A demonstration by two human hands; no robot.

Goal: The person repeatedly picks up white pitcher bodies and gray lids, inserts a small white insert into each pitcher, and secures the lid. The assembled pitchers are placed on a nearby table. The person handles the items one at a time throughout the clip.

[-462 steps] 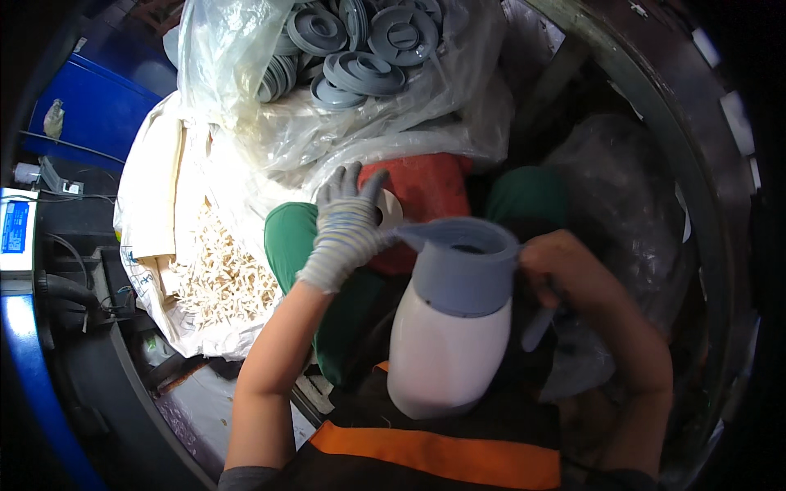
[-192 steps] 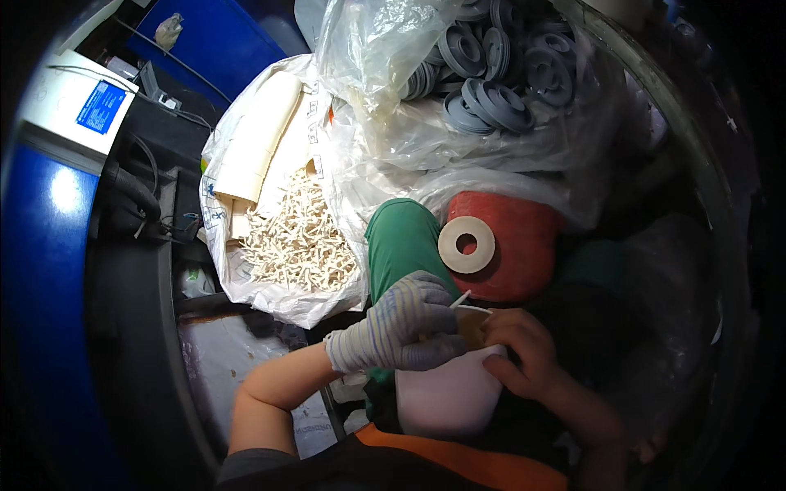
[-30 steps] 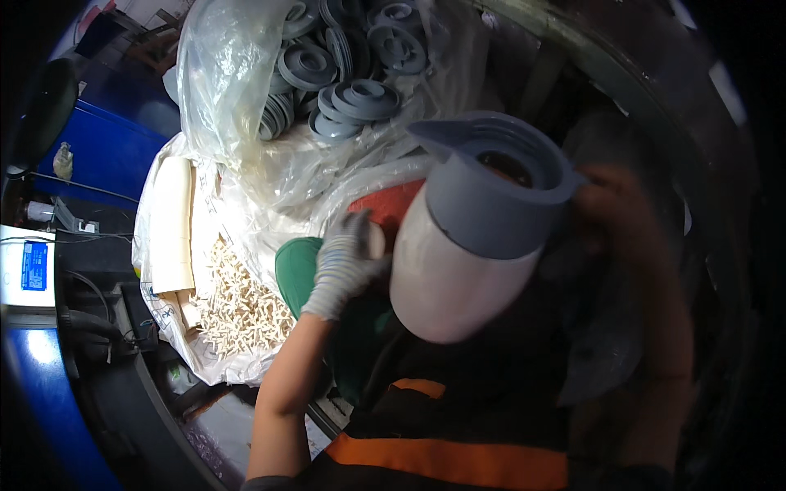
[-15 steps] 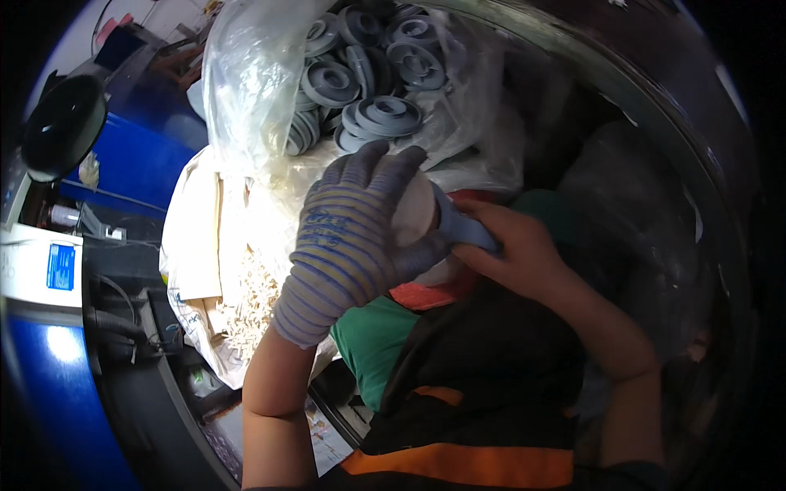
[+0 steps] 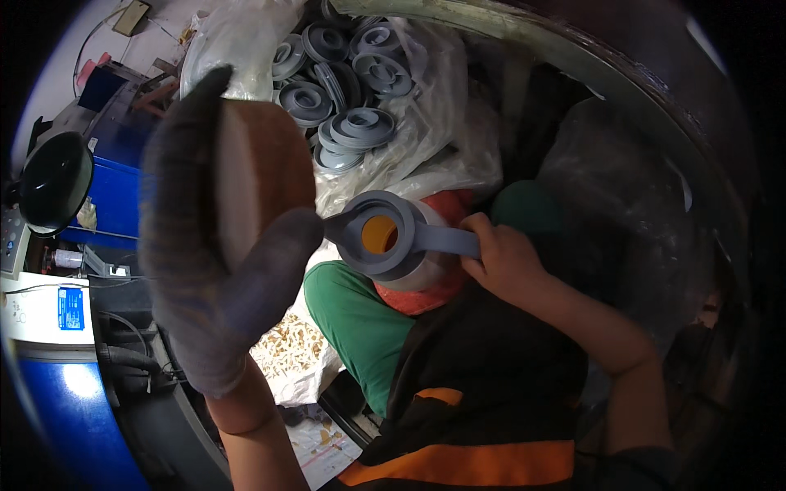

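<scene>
My left hand [image 5: 209, 270], in a grey knit glove, is raised close to the camera and grips a thick round tan disc [image 5: 262, 176] between thumb and fingers. My bare right hand [image 5: 503, 258] holds the grey handle of a white jug [image 5: 409, 274] with a grey collar and spout. The jug is over my lap with its mouth facing up, and orange shows inside the opening. The two hands are apart, with the disc up and to the left of the jug.
A clear plastic bag of grey round moulded parts [image 5: 344, 90] lies ahead. Below it are a red cushion-like thing [image 5: 426, 299], a green one [image 5: 352, 323] and a bag of small pale pieces [image 5: 282, 348]. A blue machine [image 5: 70, 409] stands at the left, and a dark curved wall [image 5: 655, 123] at the right.
My gloved left hand came off the jug and rose toward the camera with the tan disc. The jug dropped lower and turned its mouth upward, held by the right hand alone.
</scene>
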